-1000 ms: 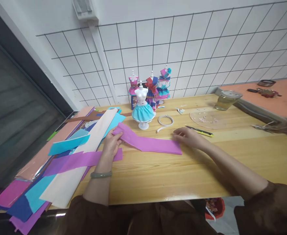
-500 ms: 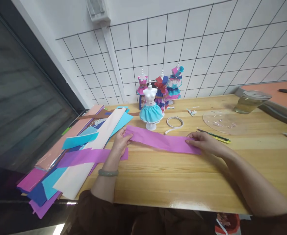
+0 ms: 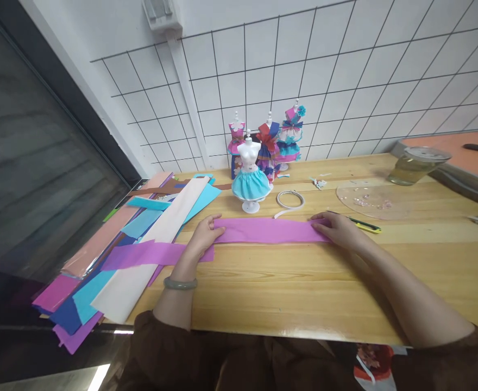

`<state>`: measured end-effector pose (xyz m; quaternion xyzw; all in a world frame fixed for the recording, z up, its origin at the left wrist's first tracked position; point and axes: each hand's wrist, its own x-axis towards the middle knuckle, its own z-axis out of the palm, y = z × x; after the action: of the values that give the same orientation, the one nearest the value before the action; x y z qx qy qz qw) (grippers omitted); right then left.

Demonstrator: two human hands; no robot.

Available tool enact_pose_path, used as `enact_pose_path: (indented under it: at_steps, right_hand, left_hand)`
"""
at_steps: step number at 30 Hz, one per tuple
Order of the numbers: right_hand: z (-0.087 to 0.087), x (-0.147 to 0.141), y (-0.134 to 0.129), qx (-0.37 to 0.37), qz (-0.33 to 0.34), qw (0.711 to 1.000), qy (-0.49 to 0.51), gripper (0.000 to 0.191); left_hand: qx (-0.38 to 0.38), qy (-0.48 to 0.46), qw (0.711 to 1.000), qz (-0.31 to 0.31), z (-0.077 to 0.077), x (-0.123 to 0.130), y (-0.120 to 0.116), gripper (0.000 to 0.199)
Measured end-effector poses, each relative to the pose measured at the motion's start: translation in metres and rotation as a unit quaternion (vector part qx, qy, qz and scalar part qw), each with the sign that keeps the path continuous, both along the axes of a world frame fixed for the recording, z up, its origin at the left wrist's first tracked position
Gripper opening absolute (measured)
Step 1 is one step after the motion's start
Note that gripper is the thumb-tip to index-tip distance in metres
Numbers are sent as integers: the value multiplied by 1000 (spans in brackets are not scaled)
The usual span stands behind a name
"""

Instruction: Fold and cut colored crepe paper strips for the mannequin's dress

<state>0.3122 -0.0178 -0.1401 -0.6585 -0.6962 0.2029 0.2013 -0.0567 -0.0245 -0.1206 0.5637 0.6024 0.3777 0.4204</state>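
A purple crepe paper strip [image 3: 267, 231] stretches flat and level between my two hands, low over the wooden table. My left hand [image 3: 206, 236] pinches its left end between thumb and fingers. At the other end, the fingers of my right hand [image 3: 334, 228] close on the strip. Just behind the paper stands a small white mannequin [image 3: 249, 155] in a turquoise gathered skirt [image 3: 251, 185]. To its right lies a roll of double-sided tape [image 3: 290, 200] with a loose end. A yellow utility knife [image 3: 365, 225] rests beyond my right hand.
Layered crepe paper sheets [image 3: 149, 260] cover the table's left side, with another purple strip [image 3: 141, 255] across them. Several dressed mannequins [image 3: 268, 138] stand behind. To the right are a clear plate [image 3: 365, 203] of small beads and a lidded cup [image 3: 418, 165]. Paper scraps [image 3: 319, 182] lie farther back.
The purple strip was slanting down to the right and is now level and flatter. My right hand has risen slightly in view, and a turquoise piece on the pile has shifted.
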Motion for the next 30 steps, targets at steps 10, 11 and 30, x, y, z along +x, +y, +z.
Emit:
enact_pose_path:
  at_steps: [10,11,30]
  right_hand:
    - [-12,4,5,37,20,999,-33,29]
    - [-12,3,4,43,23,998,-44,30]
    - [-3,-13,-9,66,0,984,-168,42]
  left_hand:
    - [52,162,985,11,-9,-5,8,57]
    - [56,181,982,9,-10,-5,9,58]
    - [297,333,891,-84,-19,23,-1,21]
